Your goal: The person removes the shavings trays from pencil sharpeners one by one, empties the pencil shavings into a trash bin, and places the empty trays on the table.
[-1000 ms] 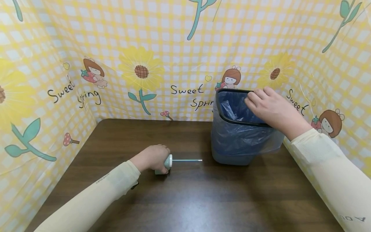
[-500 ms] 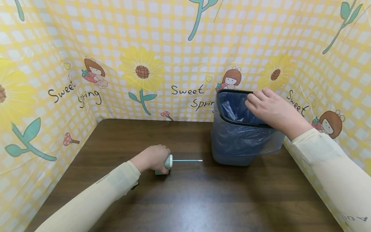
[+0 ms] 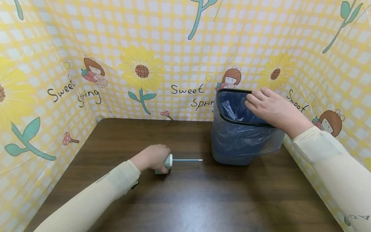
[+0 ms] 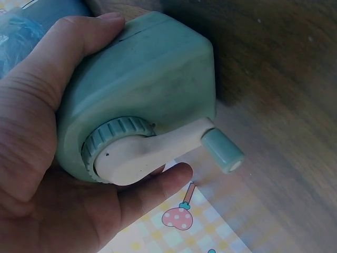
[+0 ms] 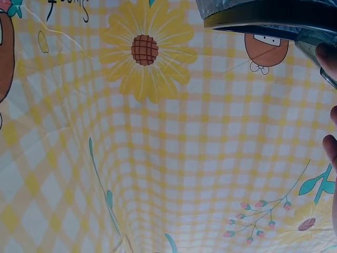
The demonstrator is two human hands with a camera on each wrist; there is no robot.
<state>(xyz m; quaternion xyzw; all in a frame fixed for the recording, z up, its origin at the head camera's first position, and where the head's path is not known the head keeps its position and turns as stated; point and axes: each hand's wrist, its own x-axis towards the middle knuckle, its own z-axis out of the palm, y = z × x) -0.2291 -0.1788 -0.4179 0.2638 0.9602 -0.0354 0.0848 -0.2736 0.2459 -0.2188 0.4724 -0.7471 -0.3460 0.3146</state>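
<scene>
My left hand [image 3: 151,157] grips a pale green pencil sharpener [image 4: 158,68] low over the table, thumb on one side and fingers on the other. Its beige crank [image 4: 168,147] with a green knob faces the wrist camera. A thin light-blue pencil [image 3: 186,160] sticks out of the sharpener's white front, toward the bin. At the upper right, my right hand [image 3: 269,108] is over the rim of a blue-grey trash bin [image 3: 232,159]. In the right wrist view its fingertips [image 5: 327,57] pinch a dark greenish piece [image 5: 310,46] beside the rim; most of it is hidden.
A clear bluish bag [image 3: 246,138] lines the bin and folds over its black rim [image 3: 232,120]. The brown wooden table [image 3: 185,199] spreads in front. Yellow checked cloth [image 3: 174,61] with printed flowers hangs at the back and both sides.
</scene>
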